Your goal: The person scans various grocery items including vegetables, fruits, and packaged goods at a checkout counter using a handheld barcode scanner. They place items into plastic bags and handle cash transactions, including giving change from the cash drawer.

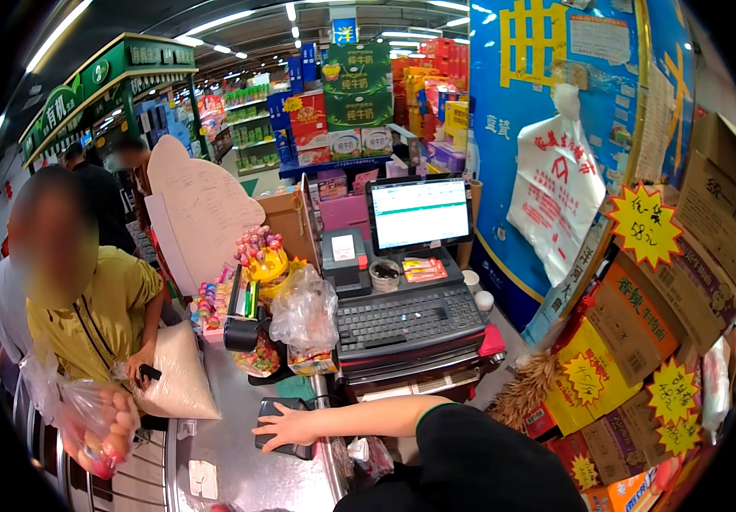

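While I look down over the checkout table (240, 478), my hand (287, 429) lies flat with fingers spread on a dark payment terminal (281, 424), pressing on it rather than gripping; which hand it is I cannot tell, and the other is out of view. That terminal lies near the table's right edge, its long axis running left to right, its face up. Just beyond it stand a clear plastic bag of goods (304, 317) and the register keyboard (406, 319). On the left, a customer in a yellow shirt (95, 311) rests a hand on a white rice sack (178, 371).
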The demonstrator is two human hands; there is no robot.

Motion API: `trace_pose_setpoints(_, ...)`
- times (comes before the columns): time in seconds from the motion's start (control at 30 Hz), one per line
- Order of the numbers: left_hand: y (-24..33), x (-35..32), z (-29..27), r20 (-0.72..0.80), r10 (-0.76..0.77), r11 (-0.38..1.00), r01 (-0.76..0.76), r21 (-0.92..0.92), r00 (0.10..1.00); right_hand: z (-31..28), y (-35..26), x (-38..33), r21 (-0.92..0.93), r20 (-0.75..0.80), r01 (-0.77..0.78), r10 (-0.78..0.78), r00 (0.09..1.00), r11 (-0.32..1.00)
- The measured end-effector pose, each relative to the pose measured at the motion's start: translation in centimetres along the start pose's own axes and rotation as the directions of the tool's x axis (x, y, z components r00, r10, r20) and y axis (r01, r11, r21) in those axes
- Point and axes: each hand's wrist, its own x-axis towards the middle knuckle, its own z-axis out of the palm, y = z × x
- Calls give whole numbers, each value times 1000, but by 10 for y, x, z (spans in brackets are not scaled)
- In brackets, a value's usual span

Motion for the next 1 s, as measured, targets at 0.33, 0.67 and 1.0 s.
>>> trace_pose_setpoints(0.33, -44, 12, -9, -97, -83, 991, 72, -116, 992, -5, 37, -176, 221, -882, -491, 387, 267, 842)
trace_pose_setpoints(0.67, -124, -48, -41, -479, -205, 961, 83, -263, 853, 114, 108, -507, 902, -311, -429, 755, -576, 45)
trace_pose_setpoints(1.0, 10, -117, -19, -624, 36, 955, 157, 251, 780, 225, 107, -299, 684, -191, -687, 969, 154, 244)
